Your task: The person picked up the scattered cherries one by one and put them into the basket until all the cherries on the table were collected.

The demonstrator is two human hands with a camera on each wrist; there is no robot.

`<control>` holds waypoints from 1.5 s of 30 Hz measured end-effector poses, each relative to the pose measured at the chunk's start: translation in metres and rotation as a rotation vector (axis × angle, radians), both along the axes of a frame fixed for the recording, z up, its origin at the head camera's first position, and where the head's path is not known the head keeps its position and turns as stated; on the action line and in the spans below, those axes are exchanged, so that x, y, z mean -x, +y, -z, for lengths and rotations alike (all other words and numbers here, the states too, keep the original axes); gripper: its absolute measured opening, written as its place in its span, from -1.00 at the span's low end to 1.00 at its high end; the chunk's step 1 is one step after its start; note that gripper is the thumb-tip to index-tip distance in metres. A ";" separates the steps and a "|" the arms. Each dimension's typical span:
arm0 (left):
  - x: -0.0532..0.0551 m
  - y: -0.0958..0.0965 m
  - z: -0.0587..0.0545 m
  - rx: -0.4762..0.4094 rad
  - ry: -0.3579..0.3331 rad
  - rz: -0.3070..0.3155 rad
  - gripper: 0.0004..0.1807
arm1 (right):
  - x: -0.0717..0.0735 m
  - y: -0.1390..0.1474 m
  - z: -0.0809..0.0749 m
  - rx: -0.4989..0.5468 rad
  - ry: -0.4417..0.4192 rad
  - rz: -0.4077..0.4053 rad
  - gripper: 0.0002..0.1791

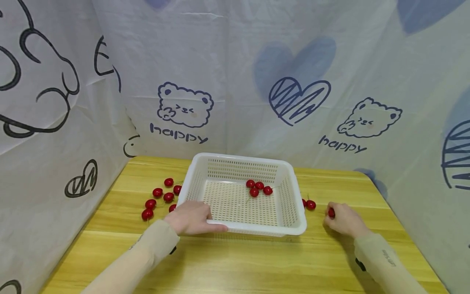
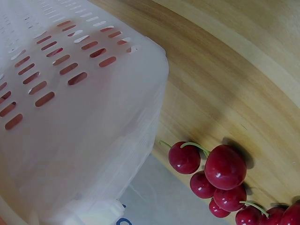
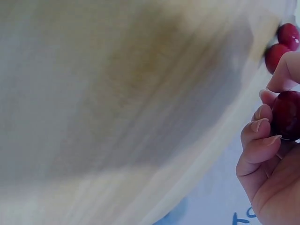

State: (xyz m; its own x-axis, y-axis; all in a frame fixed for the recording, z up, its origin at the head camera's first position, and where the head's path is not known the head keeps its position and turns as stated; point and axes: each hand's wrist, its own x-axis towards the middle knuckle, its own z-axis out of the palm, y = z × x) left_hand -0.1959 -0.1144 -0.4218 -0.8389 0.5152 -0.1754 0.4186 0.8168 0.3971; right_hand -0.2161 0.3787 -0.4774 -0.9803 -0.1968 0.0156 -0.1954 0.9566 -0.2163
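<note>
My left hand (image 1: 192,217) grips the near left corner of a white perforated plastic basket (image 1: 257,228), thumb along the front rim and fingers over the side. Inside the basket, several red cherries (image 1: 254,192) sit together toward the back right. My right hand (image 1: 345,219) is low over the table, right of the basket. Between its thumb and curled fingers it holds a red cherry (image 3: 287,115). Just left of that hand, by the basket's right wall, lie more cherries (image 1: 311,205), one partly hidden by the basket.
Left of the basket, several cherries with green stems (image 1: 169,197) are scattered on the yellow wood-grain table (image 1: 235,261). In the left wrist view these cherries (image 2: 226,167) lie close beside the basket wall. A white printed cloth (image 1: 235,81) hangs behind the table and along its sides.
</note>
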 end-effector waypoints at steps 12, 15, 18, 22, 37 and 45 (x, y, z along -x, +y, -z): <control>0.001 -0.001 0.001 0.009 0.008 0.001 -0.34 | 0.006 -0.027 -0.033 -0.004 0.136 -0.035 -0.86; 0.001 -0.001 0.001 0.006 0.008 0.002 -0.35 | 0.007 -0.037 -0.042 0.008 0.156 -0.042 -0.87; 0.001 -0.001 0.001 0.005 0.008 0.002 -0.35 | 0.008 -0.046 -0.051 0.021 0.177 -0.047 -0.88; 0.001 -0.001 0.002 0.003 0.009 0.004 -0.35 | 0.007 -0.056 -0.060 0.036 0.223 -0.059 -0.87; 0.001 0.000 0.002 0.015 0.007 0.005 -0.36 | 0.009 -0.096 -0.095 0.054 0.374 -0.131 -0.88; 0.001 0.000 0.002 0.012 -0.003 0.002 -0.34 | 0.012 -0.124 -0.110 0.060 0.370 -0.141 -0.75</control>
